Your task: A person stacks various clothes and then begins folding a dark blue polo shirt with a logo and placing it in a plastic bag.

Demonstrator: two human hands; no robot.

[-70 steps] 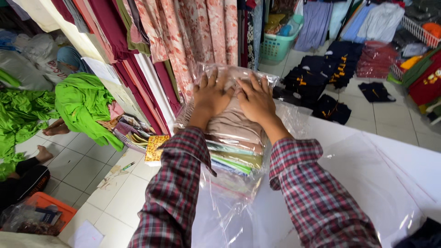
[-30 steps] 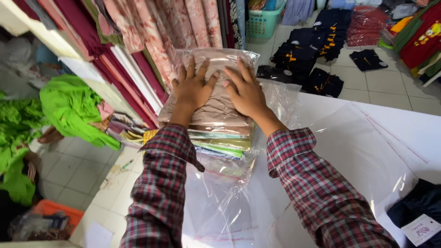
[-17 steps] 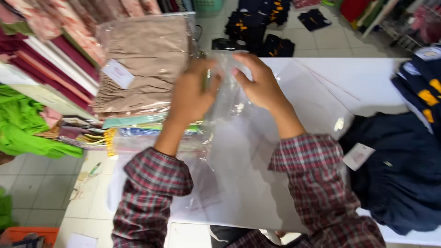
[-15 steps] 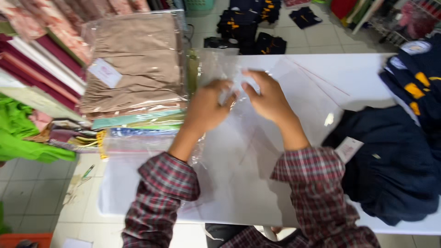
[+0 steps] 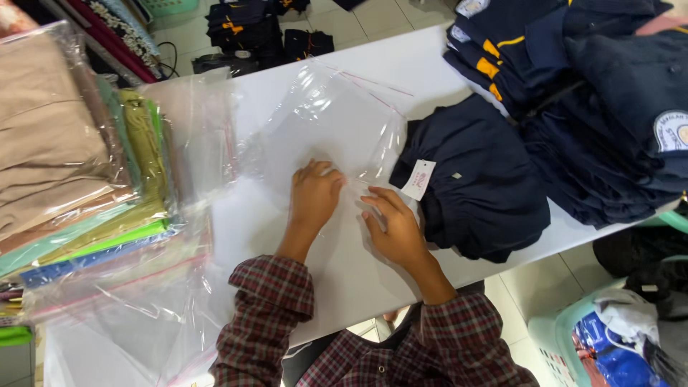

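Hands: left hand and right hand, both flat, released, pressing one clear plastic bag at frame centre.
Garment: one folded navy garment with one white tag, right.
Stack: one bagged clothes pile, left.

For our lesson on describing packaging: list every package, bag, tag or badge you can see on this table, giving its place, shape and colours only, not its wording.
Clear plastic bag: flat on the white table, under both hands, see-through, red strip.
Stack of bagged garments: left edge, beige on top, green and blue below.
Paper tag: on the folded navy garment, white rectangle.
Round badge: right edge, on the navy pile, white.
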